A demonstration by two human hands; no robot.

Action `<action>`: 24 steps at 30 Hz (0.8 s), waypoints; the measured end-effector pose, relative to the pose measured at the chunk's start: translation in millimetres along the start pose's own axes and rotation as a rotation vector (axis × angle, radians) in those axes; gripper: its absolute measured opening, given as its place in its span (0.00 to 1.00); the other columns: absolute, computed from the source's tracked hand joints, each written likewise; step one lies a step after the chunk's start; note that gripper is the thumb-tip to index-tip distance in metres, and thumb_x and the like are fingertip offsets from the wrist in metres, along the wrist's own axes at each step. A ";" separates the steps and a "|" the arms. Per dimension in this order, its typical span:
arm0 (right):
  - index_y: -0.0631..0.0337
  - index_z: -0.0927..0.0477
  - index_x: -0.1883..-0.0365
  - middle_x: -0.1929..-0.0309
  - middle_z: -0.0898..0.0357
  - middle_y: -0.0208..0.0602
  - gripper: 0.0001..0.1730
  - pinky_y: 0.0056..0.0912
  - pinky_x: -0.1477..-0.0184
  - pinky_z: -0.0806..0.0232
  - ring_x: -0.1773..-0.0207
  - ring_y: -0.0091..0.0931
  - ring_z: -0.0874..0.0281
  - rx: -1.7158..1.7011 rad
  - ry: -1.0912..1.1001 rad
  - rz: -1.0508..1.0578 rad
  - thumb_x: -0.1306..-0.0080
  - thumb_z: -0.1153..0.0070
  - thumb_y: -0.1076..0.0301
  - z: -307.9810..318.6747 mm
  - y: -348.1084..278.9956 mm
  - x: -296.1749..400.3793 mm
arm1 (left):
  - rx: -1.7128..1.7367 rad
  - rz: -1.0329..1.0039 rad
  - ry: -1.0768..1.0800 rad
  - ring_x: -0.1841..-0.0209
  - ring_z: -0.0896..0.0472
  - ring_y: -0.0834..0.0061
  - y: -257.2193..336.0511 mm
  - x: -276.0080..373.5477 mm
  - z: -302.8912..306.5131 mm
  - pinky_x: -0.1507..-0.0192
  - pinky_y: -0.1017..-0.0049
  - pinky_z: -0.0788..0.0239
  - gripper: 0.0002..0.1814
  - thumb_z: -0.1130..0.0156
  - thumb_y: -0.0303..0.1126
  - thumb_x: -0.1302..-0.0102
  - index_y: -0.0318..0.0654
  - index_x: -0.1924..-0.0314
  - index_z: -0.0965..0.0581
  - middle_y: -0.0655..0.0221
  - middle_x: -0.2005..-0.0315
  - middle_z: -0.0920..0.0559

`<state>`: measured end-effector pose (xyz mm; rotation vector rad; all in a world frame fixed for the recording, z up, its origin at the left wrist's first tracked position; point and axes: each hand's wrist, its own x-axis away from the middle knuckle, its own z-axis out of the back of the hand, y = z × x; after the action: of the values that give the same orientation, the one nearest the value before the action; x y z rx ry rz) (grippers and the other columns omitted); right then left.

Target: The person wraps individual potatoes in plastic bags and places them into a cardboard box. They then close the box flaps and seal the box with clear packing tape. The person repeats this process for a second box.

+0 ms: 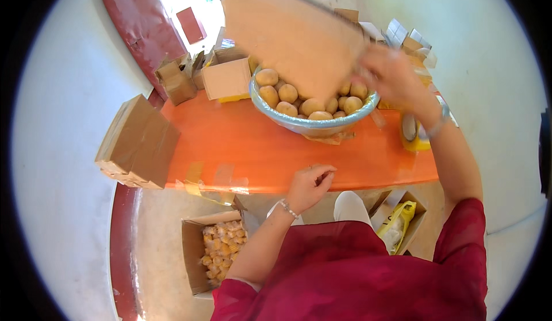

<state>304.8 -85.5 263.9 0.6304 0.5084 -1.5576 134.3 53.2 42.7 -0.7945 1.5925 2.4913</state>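
My right hand point(386, 70) grips the edge of a flat piece of cardboard point(293, 36), tilted above a wide basin point(317, 127); both hand and cardboard are blurred by motion. The basin's rim is lined with clear plastic. Inside it lie many round, tan potatoes point(286, 108), the rear ones hidden behind the cardboard. My left hand point(311, 186), a beaded bracelet at its wrist, rests curled at the front edge of the orange-covered table point(215, 135). Nothing shows between its fingers.
A tall cardboard stack point(138, 142) stands at the table's left end. Opened boxes point(227, 78) line the back. Tape rolls point(412, 131) lie at right. On the floor are a box of wrapped corn pieces point(222, 250) and a box with a yellow bag point(399, 224).
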 end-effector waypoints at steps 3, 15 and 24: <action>0.60 0.19 0.65 0.62 0.21 0.38 0.09 0.34 0.69 0.29 0.66 0.31 0.21 0.006 -0.005 0.268 0.44 0.40 0.68 -8.6 -42.9 44.8 | -0.242 -0.211 0.007 0.77 0.22 0.74 13.1 29.1 -1.5 0.73 0.78 0.29 0.08 0.34 0.28 0.41 0.40 0.60 0.18 0.69 0.76 0.21; 0.58 0.23 0.61 0.68 0.31 0.32 0.11 0.30 0.75 0.31 0.71 0.27 0.24 -0.017 -0.292 0.232 0.44 0.44 0.70 -36.8 -83.2 139.0 | -0.737 -0.480 -0.060 0.49 0.22 0.62 146.8 24.5 81.2 0.45 0.59 0.31 0.28 0.28 0.33 0.50 0.40 0.47 0.23 0.65 0.55 0.20; 0.59 0.20 0.63 0.60 0.22 0.33 0.10 0.34 0.67 0.27 0.63 0.33 0.20 -0.245 -0.280 0.077 0.42 0.39 0.69 -61.7 -56.4 152.1 | -0.907 -0.639 -0.019 0.64 0.22 0.65 85.5 22.3 78.4 0.59 0.65 0.27 0.11 0.37 0.22 0.57 0.40 0.70 0.26 0.69 0.70 0.23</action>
<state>249.7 -154.1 114.3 0.2371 0.4478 -1.4541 56.6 77.5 128.4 -1.0995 0.0360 2.5668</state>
